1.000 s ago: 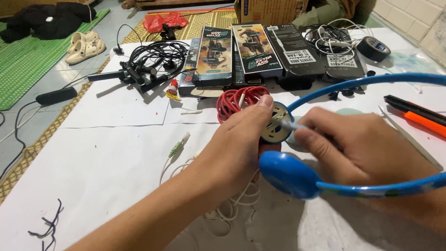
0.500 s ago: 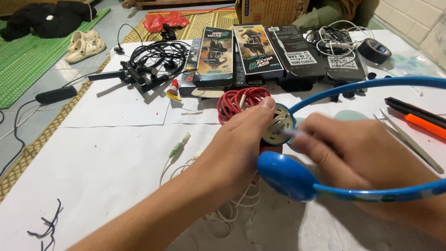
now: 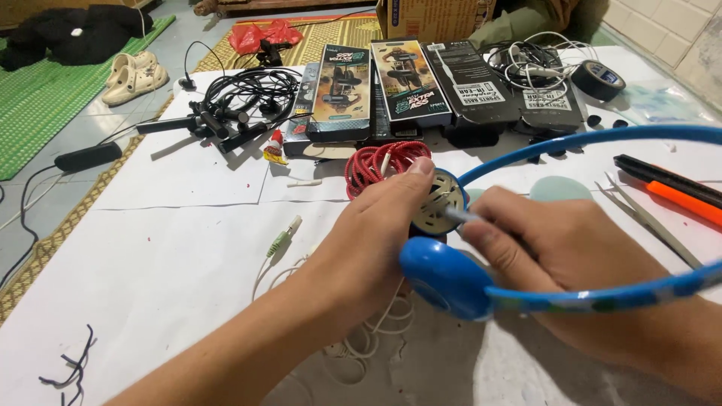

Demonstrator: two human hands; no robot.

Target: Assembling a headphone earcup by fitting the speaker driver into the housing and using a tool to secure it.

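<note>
Headset point(image 3: 571, 143): blue plastic, thin band arcing over the table point(image 3: 165, 248), two round cups. Head view only. Looks light; band likely springy, open cup's insides likely fragile, so grip by the cup rim, not the band. Left hand point(image 3: 368, 240) curls around the open cup point(image 3: 438, 203), thumb on its rim, perforated speaker face showing. Right hand point(image 3: 571, 248) pinches a thin metal tool point(image 3: 460, 216), tip at that speaker. Closed cup point(image 3: 444, 274) sits just below, glossy. Red cord point(image 3: 376, 162) just behind.

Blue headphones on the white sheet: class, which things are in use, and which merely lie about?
In use: left hand, right hand, blue headphones, open earcup, thin metal tool.
Lying about: red cable coil, tweezers, black tape roll, orange knife.
</note>
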